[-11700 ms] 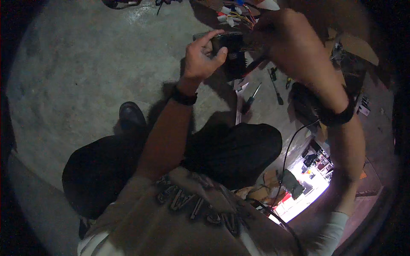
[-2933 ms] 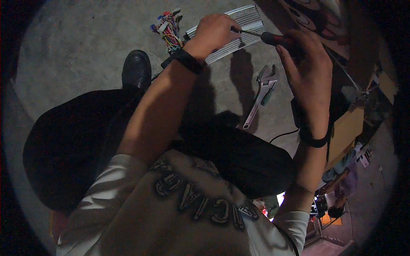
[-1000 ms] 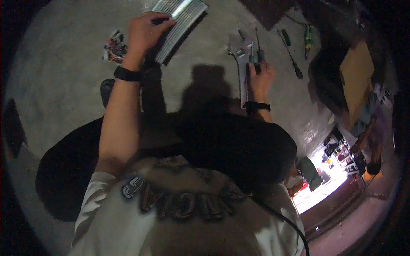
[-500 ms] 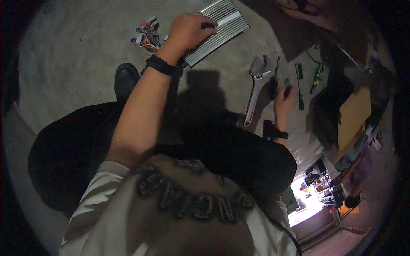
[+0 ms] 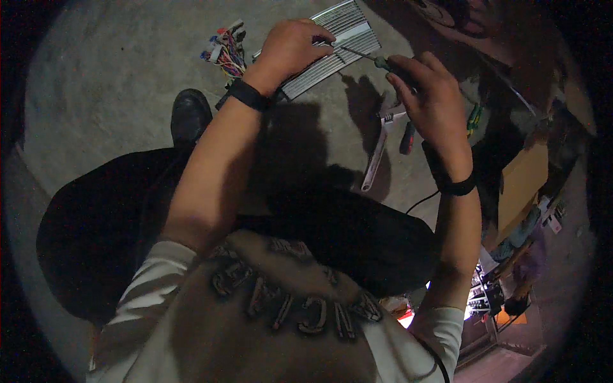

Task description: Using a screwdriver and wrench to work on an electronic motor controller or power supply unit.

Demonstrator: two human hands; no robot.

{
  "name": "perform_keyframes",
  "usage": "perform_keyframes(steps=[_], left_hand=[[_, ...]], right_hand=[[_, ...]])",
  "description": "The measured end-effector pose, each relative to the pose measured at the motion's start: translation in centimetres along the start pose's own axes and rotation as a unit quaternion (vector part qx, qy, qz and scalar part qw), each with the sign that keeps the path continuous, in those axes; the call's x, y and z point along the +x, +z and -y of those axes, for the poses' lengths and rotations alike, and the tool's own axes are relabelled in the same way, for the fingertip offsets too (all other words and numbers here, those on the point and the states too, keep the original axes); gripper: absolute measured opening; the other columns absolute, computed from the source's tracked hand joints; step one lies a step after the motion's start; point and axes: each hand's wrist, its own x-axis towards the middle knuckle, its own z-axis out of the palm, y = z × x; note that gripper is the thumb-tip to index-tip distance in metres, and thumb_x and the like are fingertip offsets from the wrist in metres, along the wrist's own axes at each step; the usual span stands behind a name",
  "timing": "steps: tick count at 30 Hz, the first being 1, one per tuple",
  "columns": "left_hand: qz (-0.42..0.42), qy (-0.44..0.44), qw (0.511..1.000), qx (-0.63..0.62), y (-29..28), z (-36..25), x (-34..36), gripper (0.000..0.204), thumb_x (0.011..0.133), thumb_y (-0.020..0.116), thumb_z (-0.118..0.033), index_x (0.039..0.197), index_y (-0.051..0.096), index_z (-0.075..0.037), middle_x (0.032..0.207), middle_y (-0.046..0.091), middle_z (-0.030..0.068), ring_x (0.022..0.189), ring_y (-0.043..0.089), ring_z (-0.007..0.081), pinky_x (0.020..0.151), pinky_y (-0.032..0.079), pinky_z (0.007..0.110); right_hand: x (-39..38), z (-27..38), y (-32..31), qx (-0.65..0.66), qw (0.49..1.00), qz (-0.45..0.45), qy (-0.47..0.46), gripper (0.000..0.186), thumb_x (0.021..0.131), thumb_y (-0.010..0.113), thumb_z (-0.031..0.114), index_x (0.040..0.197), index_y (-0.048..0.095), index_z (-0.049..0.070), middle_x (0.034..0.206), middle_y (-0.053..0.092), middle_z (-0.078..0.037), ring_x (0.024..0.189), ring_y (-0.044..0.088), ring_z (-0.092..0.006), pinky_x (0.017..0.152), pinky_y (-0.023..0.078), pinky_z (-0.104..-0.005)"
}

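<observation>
A silver, finned metal unit point(image 5: 351, 37), like an amplifier housing or heat sink, lies on the floor ahead of me. Over its left part is my left hand point(image 5: 292, 52), thumb and forefinger pinched together; whatever is between their tips is too small to make out. My right hand point(image 5: 437, 99) is closed around a screwdriver point(image 5: 381, 62) with a green handle. Its thin shaft points left across the ribbed top, the tip close to my left fingertips. A bundle of coloured wires with connectors point(image 5: 228, 54) sits beside the unit's left end.
An adjustable wrench point(image 5: 378, 150) lies below my right hand, with a dark-handled tool point(image 5: 407, 137) beside it. Farther right are a green-and-yellow tool point(image 5: 474, 120) and a cardboard piece point(image 5: 522, 185). My shoe point(image 5: 190, 118) rests on the floor at left.
My right hand has risen from the tools on the floor with the screwdriver and brought it to the finned unit. My left hand stays pinched over the unit, shifted slightly right.
</observation>
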Motion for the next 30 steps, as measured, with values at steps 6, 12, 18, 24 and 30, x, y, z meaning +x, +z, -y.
perform_keyframes(steps=[6, 12, 18, 24, 30], left_hand=[[-0.007, 0.017, 0.999, -0.031, -0.3, 0.8, -0.2, 0.029, 0.082, 0.077, -0.034, 0.105, 0.077, -0.015, 0.101, 0.073, 0.0127, 0.092, 0.069, 0.0346, 0.086, 0.054, 0.043], [-0.009, 0.036, 0.999, -0.007, 0.3, 0.8, -0.1, 0.028, 0.084, 0.074, -0.033, 0.105, 0.077, -0.014, 0.100, 0.073, 0.0119, 0.093, 0.069, 0.0338, 0.086, 0.054, 0.043], [-0.004, 0.042, 0.999, -0.003, 0.6, 1.0, 0.0, 0.027, 0.085, 0.073, -0.033, 0.105, 0.077, -0.014, 0.100, 0.073, 0.0118, 0.092, 0.068, 0.0332, 0.085, 0.054, 0.043], [-0.026, 0.038, 0.999, -0.007, 0.8, 1.1, 0.0, 0.024, 0.081, 0.074, -0.032, 0.098, 0.079, -0.016, 0.099, 0.074, 0.0087, 0.092, 0.068, 0.0325, 0.083, 0.054, 0.044], [-0.020, 0.031, 0.999, -0.009, 0.6, 0.9, 0.0, 0.024, 0.082, 0.075, -0.032, 0.097, 0.079, -0.015, 0.100, 0.074, 0.0088, 0.092, 0.068, 0.0332, 0.082, 0.054, 0.044]], right_hand=[[1.0, 0.2, 1.0, 0.009, 1.000, 0.017, 0.013, 0.025, 0.087, 0.073, 0.016, 0.110, 0.071, 0.005, 0.093, 0.063, -0.017, 0.085, 0.064, -0.0380, 0.075, 0.052, -0.0447], [1.8, 0.4, 1.4, -0.017, 1.000, 0.022, -0.013, 0.024, 0.088, 0.071, 0.017, 0.110, 0.071, 0.006, 0.096, 0.063, -0.017, 0.086, 0.065, -0.0391, 0.075, 0.053, -0.0471], [2.3, 0.4, 1.6, -0.031, 0.998, 0.048, 0.005, 0.025, 0.088, 0.071, 0.018, 0.111, 0.071, 0.008, 0.098, 0.063, -0.017, 0.088, 0.066, -0.0391, 0.076, 0.054, -0.0477], [2.4, 0.5, 1.8, -0.032, 0.998, 0.048, 0.009, 0.024, 0.088, 0.070, 0.018, 0.110, 0.072, 0.010, 0.098, 0.064, -0.017, 0.087, 0.066, -0.0393, 0.076, 0.055, -0.0478], [2.6, 0.8, 1.6, -0.049, 0.997, 0.051, 0.003, 0.025, 0.086, 0.070, 0.016, 0.110, 0.072, 0.010, 0.100, 0.064, -0.018, 0.089, 0.067, -0.0393, 0.076, 0.055, -0.0477]])
